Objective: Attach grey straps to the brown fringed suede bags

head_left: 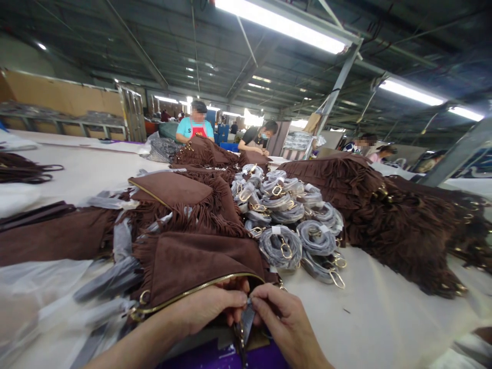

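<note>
A brown suede fringed bag [196,264] with a gold zipper lies open-side toward me on the white table [376,318]. My left hand [209,305] and my right hand [282,320] meet at the zipper's right end. Both pinch a small grey wrapped piece [246,318] that hangs between them. The fingers of both hands are closed around it. What exactly the piece is stays unclear.
A heap of coiled grey-wrapped straps with gold clasps [292,220] sits just beyond. More brown fringed bags are piled left [172,197] and right [403,220]. Clear plastic sleeves [34,282] lie at left. Other people [196,125] work at the far end.
</note>
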`<state>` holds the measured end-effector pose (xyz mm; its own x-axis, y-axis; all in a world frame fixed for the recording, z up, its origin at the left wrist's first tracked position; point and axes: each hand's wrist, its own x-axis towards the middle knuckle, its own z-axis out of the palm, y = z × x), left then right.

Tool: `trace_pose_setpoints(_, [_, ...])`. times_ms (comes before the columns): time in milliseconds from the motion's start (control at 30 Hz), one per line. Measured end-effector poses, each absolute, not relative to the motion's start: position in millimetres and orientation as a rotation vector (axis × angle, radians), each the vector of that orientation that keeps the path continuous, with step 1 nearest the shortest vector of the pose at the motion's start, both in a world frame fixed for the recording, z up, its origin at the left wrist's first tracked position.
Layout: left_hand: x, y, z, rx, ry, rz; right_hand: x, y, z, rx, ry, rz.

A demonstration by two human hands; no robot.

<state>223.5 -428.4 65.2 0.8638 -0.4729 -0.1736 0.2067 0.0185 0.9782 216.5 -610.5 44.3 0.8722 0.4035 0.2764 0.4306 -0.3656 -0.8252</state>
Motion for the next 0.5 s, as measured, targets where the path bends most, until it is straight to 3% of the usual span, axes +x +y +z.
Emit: trace_pose_setpoints(500, [220.4,-435.5,47.4,1.454,-0.135,-0.490,218.7,-608.9,40.0,-2.094,-0.871,-0.212])
